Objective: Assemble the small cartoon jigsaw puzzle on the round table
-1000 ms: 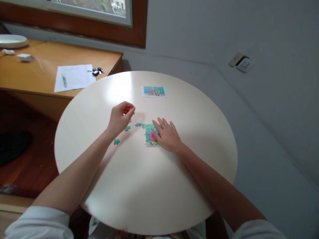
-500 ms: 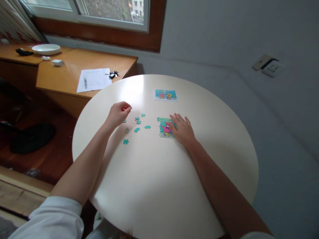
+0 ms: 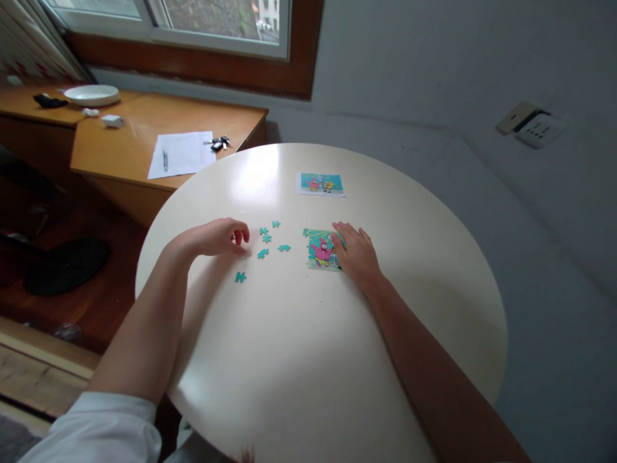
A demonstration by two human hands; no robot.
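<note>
Right hand (image 3: pixel 357 253) flat on puzzle (image 3: pixel 320 251), fingers extended; left hand (image 3: pixel 218 236) wrist-bent, fingers curled near pieces (image 3: pixel 267 238), grip unclear

The right hand (image 3: pixel 357 257) covered the right part of the assembled puzzle (image 3: pixel 319 252). The left hand (image 3: pixel 224 236) curled over its own grasp, so whether it held anything could not be told. Writing on the paper sheet (image 3: pixel 183 151) was too small to read. The frame cut off the window (image 3: pixel 216 16), the curtain (image 3: pixel 41 45) and the round table's (image 3: pixel 289 354) near rim.
</note>
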